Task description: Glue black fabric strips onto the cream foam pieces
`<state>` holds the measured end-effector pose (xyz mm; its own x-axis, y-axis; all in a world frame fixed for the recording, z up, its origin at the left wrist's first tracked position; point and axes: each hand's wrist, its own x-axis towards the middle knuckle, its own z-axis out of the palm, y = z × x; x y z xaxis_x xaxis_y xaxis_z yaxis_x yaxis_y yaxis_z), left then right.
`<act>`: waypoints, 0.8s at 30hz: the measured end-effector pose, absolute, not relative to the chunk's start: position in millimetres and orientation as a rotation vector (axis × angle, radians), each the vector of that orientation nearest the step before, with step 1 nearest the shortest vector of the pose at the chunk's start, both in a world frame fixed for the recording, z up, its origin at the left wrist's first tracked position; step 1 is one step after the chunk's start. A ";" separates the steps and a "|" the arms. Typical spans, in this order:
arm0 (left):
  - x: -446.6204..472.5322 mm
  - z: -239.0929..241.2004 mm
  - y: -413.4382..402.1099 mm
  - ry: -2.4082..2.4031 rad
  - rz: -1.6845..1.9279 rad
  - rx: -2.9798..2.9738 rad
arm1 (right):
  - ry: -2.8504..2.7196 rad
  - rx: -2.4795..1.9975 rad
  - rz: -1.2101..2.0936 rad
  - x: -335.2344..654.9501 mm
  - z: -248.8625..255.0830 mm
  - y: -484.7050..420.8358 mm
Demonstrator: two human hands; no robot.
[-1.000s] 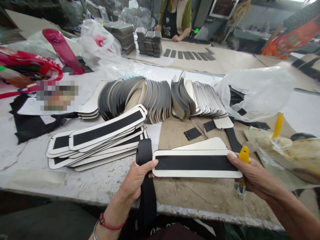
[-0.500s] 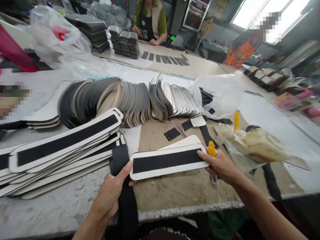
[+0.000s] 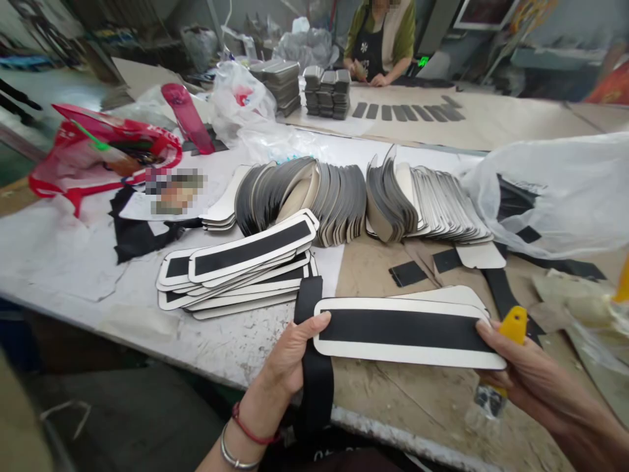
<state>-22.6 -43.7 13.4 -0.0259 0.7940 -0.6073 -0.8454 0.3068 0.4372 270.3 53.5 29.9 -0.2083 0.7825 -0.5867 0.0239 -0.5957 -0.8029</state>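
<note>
Left of the held panel [image 3: 407,331], a stack of strip-faced panels [image 3: 253,250] lies staggered, probably to leave the working area free. At the held panel's left end, the left hand [image 3: 289,354] is partly closed on it: thumb on top, fingers mostly hidden. A black strip [image 3: 317,387] passes behind that thumb and hangs below the panel; whether the fingers also grip it cannot be told. The held panel is face up between both hands, apparently to present its banded side flat. A white panel [image 3: 445,296] shows just behind it. At its right end, the right hand [image 3: 521,367] pinches the panel, thumb uppermost, and also holds a yellow-handled tool [image 3: 514,324], presumably to save setting it down.
</note>
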 end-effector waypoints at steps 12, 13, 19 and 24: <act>-51.8 11.5 -52.5 1.021 1.378 0.020 | -1.095 -1.551 1.845 236.9 33.4 76.0; -54.0 13.2 -53.5 1.060 1.362 0.041 | -1.185 -1.579 1.796 233.7 34.4 77.0; -63.1 15.6 -51.6 1.361 1.320 0.058 | -1.691 -1.709 1.619 219.6 40.6 85.6; -63.5 16.4 -46.7 1.402 1.326 0.039 | -1.807 -1.666 1.570 216.3 45.9 87.3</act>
